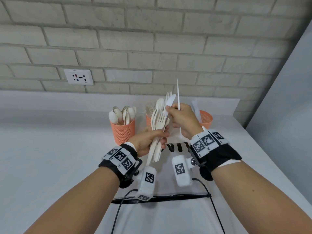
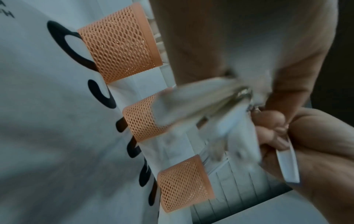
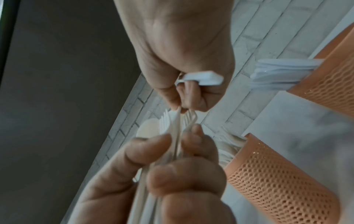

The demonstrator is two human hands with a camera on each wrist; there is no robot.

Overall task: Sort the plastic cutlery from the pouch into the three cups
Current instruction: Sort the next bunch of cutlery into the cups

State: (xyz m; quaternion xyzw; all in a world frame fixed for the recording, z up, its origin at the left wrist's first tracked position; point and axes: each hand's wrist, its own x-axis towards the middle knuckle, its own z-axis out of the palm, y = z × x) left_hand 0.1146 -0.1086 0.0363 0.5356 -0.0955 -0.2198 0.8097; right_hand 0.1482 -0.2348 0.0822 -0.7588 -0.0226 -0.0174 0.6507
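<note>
My left hand grips a bundle of cream forks and spoons, held upright above the pouch. My right hand holds one white knife upright in its fist, and its fingertips pinch a second white knife at the top of the bundle. In the right wrist view the fist closes over a knife handle above my left hand. Three orange mesh cups stand behind: spoons, forks, knives.
The cups stand in a row on a white counter against a brick wall with a socket. The counter's right edge runs diagonally beside my right arm. Black cables trail from both wrist cameras across the pouch.
</note>
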